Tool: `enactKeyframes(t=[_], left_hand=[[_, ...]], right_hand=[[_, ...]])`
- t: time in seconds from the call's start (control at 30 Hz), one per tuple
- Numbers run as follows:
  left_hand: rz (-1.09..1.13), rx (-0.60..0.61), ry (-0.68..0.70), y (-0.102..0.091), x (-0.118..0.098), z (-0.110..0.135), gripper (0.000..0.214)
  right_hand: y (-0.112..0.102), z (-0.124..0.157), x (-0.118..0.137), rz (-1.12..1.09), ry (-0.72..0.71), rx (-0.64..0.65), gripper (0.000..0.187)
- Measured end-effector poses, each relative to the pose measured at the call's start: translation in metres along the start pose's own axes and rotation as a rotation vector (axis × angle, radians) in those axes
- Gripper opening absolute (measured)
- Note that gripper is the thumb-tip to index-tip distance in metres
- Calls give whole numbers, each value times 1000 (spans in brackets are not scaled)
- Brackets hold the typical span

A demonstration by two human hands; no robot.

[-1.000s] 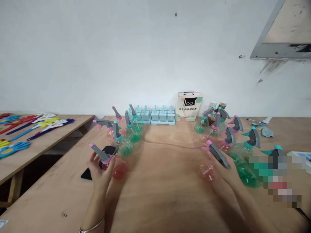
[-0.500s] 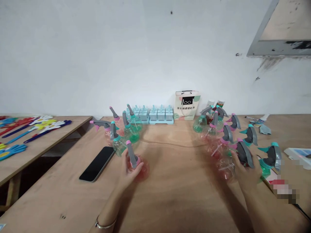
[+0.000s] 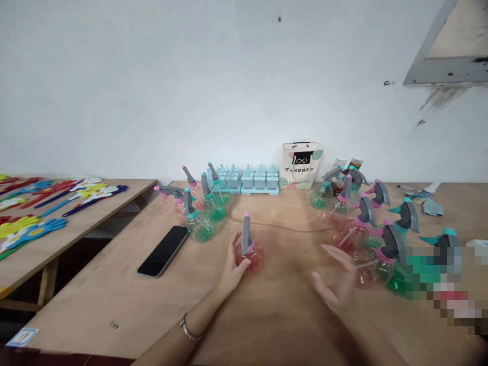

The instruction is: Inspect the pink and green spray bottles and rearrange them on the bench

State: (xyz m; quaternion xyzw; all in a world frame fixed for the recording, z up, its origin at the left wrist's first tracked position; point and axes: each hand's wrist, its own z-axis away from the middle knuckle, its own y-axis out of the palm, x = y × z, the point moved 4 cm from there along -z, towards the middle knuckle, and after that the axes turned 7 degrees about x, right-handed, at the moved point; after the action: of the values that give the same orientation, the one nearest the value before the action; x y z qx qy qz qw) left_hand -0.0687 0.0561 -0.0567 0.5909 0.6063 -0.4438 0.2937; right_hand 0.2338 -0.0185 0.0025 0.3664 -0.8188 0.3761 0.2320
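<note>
My left hand (image 3: 233, 267) is wrapped around the side of a round, clear pink spray bottle (image 3: 254, 259) with a grey trigger head, upright at the middle of the table. To its right, my right hand (image 3: 337, 279) is empty, thumb and fingers apart, slightly blurred. Just beyond that hand stands a group of pink and green spray bottles, the nearest being a pink-collared spray bottle (image 3: 385, 254). A smaller cluster stands at the left, with a green spray bottle (image 3: 200, 226) at its front.
A black phone (image 3: 163, 251) lies left of my left hand. Light-blue ice-pop molds (image 3: 260, 182) and a paper bag (image 3: 301, 166) stand by the wall. Colourful hand-shaped items (image 3: 95, 193) cover a second table at the left. A blue cloth (image 3: 432, 207) lies at the back right.
My right hand has let go of a spray bottle in the right group and moved left, opening. My left hand has carried its pink spray bottle rightward. The view has shifted slightly.
</note>
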Motion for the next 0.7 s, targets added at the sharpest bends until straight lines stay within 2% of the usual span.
enactKeyframes(t=[0.07,0.1,0.2,0.27,0.33,0.43,0.5,0.53,0.6,0.67,0.7], left_hand=[[22,73,-6,16,0,-9,70],[36,108,0,24,-1,-13,68],[30,206,62,47,-6,-26,64],[-47,260,104,58,-10,-31,63],[-181,304,127,62,-15,-32,68],[-436,322,191,49,-21,-31,78],[-604,206,288,24,-26,-32,78],[-675,82,337,6,-28,-34,76],[-790,-255,434,-37,-31,-37,73],[-804,-634,409,-87,-26,-37,77],[-788,-787,359,-110,-21,-36,83]], right_hand=[[46,-22,25,-145,-59,175,66],[66,-34,33,-220,-40,262,72],[109,-68,41,-376,56,437,89],[122,-85,39,-438,98,491,88],[126,-96,34,-483,102,518,77],[124,-109,28,-509,69,510,58],[120,-115,23,-511,84,449,50],[117,-117,20,-518,104,417,48],[113,-119,17,-533,137,376,44],[111,-120,14,-537,151,367,37],[110,-120,12,-538,155,367,33]])
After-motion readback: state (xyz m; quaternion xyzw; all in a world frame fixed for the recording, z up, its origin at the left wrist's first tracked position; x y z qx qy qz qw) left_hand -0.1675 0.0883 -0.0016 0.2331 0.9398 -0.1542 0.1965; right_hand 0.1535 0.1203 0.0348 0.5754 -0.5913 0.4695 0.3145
